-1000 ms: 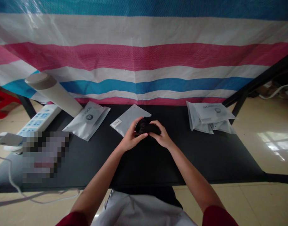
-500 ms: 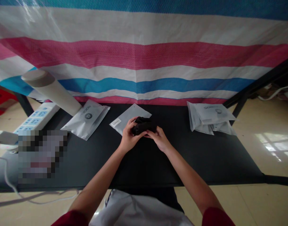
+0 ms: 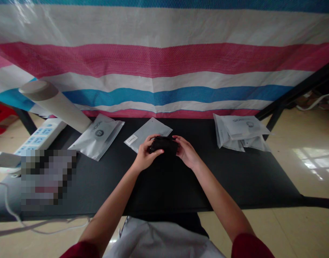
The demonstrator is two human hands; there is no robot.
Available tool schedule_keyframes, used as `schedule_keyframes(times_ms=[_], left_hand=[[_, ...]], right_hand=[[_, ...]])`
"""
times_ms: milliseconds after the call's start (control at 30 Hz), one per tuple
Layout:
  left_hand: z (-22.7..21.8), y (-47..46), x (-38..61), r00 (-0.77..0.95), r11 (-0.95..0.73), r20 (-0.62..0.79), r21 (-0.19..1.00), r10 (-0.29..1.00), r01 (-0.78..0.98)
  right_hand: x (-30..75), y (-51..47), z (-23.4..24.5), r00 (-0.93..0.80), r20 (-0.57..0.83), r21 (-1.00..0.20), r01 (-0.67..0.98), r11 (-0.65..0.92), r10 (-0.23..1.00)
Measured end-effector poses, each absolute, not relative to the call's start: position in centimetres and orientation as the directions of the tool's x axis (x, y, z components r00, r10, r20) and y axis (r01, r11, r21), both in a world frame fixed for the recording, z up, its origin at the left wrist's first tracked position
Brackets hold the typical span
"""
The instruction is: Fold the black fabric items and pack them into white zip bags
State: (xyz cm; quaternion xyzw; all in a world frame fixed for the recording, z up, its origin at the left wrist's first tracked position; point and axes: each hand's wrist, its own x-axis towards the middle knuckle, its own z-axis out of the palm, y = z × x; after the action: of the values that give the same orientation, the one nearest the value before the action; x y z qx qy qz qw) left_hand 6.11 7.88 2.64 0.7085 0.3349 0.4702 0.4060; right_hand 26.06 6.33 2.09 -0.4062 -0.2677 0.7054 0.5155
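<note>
- Looking down, we find a soft black bundle [image 3: 163,145] held between both hands, over the lower corner of a flat grey pouch [image 3: 149,132] on the black counter [image 3: 207,182].
- The left hand [image 3: 147,154] makes a closed grip, its fingers curled over the bundle's left end.
- The right hand [image 3: 187,153] sits looser, with its fingertips [image 3: 177,140] at the bundle's right end; we cannot tell whether it grips.
- As things lie, the bundle is outside the pouch, whose white label [image 3: 131,139] faces up.
- We count 1 more pouch [image 3: 98,135] to the left and a pile of pouches [image 3: 241,129] to the right.
- Further left, a pale tube [image 3: 55,105] leans beside a white power strip [image 3: 39,138], with a striped tarp [image 3: 164,61] hanging behind the counter.
</note>
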Motion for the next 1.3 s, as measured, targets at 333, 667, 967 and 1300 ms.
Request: schedule_keyframes(times_ms=[333,667,967,1300], left_hand=[[2.9,6.9,6.8,0.265,-0.608,0.548,0.737,0.793,0.296],[3.0,6.0,7.3,0.481,-0.569,0.358,0.705,0.800,0.422],[2.7,6.7,7.6,0.266,-0.164,0.089,0.947,0.960,0.275],[1.3,7.0,8.1,0.245,-0.071,0.036,0.988,0.969,0.134]], right_hand=[[26.3,6.6,-0.1,-0.206,-0.366,-0.829,-0.370,-0.419,0.907],[26.4,6.9,0.6,-0.028,-0.190,-0.925,-0.331,-0.188,0.981],[25.7,6.6,0.2,-0.073,-0.256,-0.911,-0.315,-0.266,0.964],[23.4,5.6,1.0,0.086,-0.241,-0.876,-0.449,-0.178,0.967]])
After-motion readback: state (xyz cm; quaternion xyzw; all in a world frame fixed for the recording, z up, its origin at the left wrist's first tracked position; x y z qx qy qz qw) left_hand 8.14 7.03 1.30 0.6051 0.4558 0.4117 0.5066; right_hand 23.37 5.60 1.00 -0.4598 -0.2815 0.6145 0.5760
